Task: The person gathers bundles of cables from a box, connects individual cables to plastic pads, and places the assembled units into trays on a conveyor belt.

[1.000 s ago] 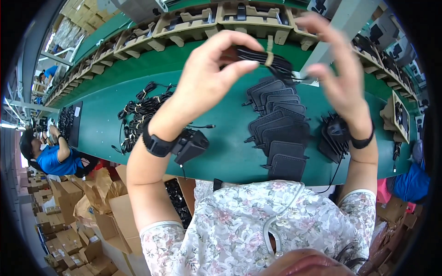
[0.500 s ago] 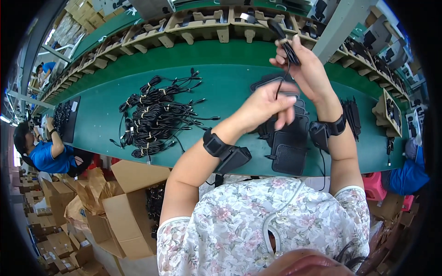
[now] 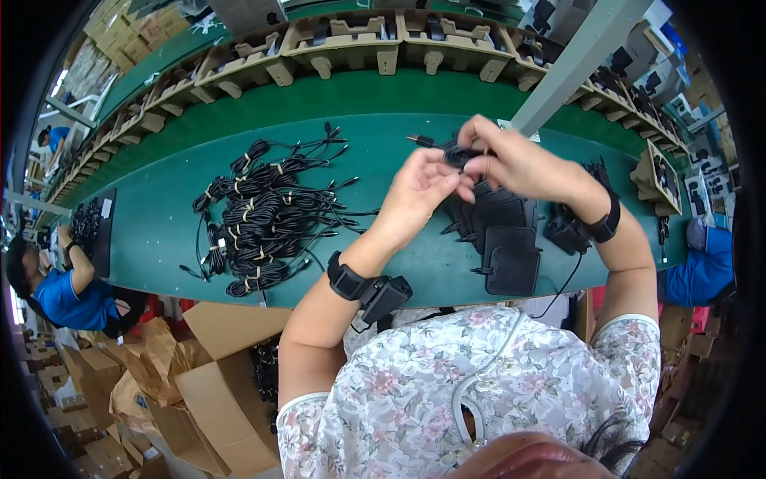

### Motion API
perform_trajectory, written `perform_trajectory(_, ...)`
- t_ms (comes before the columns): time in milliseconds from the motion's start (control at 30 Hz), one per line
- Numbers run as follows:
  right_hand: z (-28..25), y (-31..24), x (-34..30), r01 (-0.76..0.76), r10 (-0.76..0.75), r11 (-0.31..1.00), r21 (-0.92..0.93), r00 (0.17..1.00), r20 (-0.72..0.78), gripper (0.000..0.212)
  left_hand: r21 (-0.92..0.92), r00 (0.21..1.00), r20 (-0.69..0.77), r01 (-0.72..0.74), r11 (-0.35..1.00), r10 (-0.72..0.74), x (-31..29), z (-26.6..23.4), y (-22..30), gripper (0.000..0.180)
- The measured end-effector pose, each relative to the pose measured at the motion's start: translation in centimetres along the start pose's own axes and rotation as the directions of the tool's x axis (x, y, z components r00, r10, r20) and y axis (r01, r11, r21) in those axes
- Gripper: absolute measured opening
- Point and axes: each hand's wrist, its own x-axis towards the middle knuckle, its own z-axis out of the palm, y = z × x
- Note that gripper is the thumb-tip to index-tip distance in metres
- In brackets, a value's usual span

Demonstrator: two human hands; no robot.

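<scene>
Above the green bench, my left hand (image 3: 423, 185) and my right hand (image 3: 515, 164) meet around a small coiled black cable (image 3: 458, 157). The fingers of both hands are curled onto the coil, which partly hides them. A dark plug end (image 3: 420, 140) sticks out to the left, beyond my left fingertips. Just below my hands lies an overlapping row of flat black rectangular pieces (image 3: 511, 267) with short prongs at their sides. To the left of my left hand is a heap of black cables (image 3: 267, 209) bundled with pale bands.
A grey metal post (image 3: 578, 68) rises beyond my right hand. Cardboard trays (image 3: 343, 54) with dark items line the far shelf. An opened carton (image 3: 227, 407) stands below the bench edge at left. Workers in blue (image 3: 68, 291) sit at both ends of the bench (image 3: 152, 239).
My right hand has come down and left with the cable, meeting my left hand, which has moved up and left. The coil is now gripped between both hands.
</scene>
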Motion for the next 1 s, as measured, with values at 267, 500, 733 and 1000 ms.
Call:
perform_trajectory(267,-15.0,5.5,9.2,-0.453,-0.076,0.514,-0.728,0.822,-0.564,0.025,0.59,0.91,-0.246,-0.132,0.796,0.333,-2.5,-6.1,-1.9,0.029)
perform_trajectory(500,-23.0,22.1,13.2,-0.533,0.109,0.647,-0.545,0.773,-0.625,0.028,0.7,0.912,-0.215,-0.105,0.706,0.349,-4.7,-8.5,-2.4,0.029)
perform_trajectory(733,-20.1,19.4,16.4,-0.885,0.285,0.166,-0.434,0.465,-0.838,0.03,0.669,0.914,-0.263,-0.059,0.741,0.31,-5.9,-10.1,-1.7,0.03)
perform_trajectory(1000,-22.1,20.5,14.7,-0.834,0.373,0.035,-0.55,0.522,-0.767,0.034,0.701,0.92,-0.224,-0.076,0.709,0.32,-5.9,-9.8,-1.0,0.032)
